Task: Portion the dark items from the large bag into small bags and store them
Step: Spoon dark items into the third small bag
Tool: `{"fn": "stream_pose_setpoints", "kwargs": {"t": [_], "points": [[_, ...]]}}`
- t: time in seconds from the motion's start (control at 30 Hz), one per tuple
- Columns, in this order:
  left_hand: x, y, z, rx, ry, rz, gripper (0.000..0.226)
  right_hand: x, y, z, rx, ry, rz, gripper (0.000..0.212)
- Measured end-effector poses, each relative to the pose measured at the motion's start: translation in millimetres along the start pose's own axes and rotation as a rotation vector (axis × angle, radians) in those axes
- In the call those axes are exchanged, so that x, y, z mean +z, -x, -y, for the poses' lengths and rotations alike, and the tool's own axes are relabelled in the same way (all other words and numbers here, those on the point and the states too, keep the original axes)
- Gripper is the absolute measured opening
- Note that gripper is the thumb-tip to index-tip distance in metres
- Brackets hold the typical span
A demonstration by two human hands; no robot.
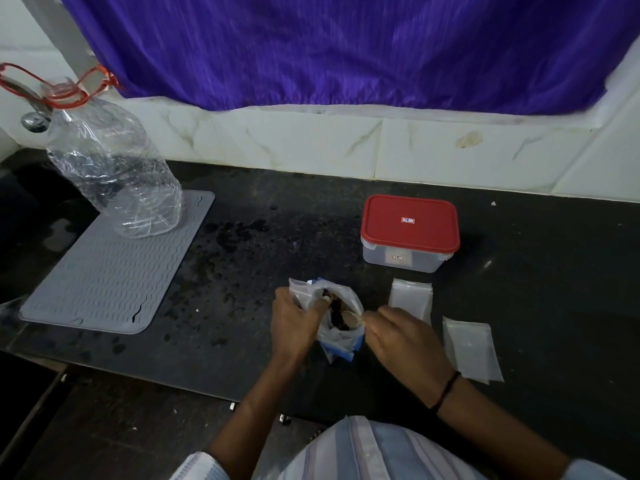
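Behind the large bag [337, 320], red-lidded box [409, 232]

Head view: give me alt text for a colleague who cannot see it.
Two hands work at an open large bag of dark items on a black counter: left hand grips its rim, right hand dips a spoon inside. Empty small bags and a red-lidded container sit to the right.

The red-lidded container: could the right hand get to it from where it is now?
Probably yes. The red-lidded container stands on the counter beyond the right hand, with only flat small bags lying between. But that hand is busy: it holds a spoon in the large bag.
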State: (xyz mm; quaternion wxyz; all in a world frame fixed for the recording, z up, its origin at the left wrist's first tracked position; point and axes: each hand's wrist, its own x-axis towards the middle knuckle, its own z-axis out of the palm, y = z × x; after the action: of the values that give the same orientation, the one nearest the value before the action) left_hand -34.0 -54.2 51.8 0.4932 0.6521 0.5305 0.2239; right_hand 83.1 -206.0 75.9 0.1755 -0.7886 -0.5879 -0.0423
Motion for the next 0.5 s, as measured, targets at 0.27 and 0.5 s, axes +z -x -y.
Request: {"fn": "stream_pose_setpoints", "kwargs": {"t": [0.27,0.5], "points": [[11,2,-5,-0.162,0.246,0.21,0.027,18,-7,3,0.172,-0.07,0.08,0.009],[10,3,-3,-0.069,0.244,0.237,0.022,23,-1,-3,0.512,-0.586,0.121,0.016]]}}
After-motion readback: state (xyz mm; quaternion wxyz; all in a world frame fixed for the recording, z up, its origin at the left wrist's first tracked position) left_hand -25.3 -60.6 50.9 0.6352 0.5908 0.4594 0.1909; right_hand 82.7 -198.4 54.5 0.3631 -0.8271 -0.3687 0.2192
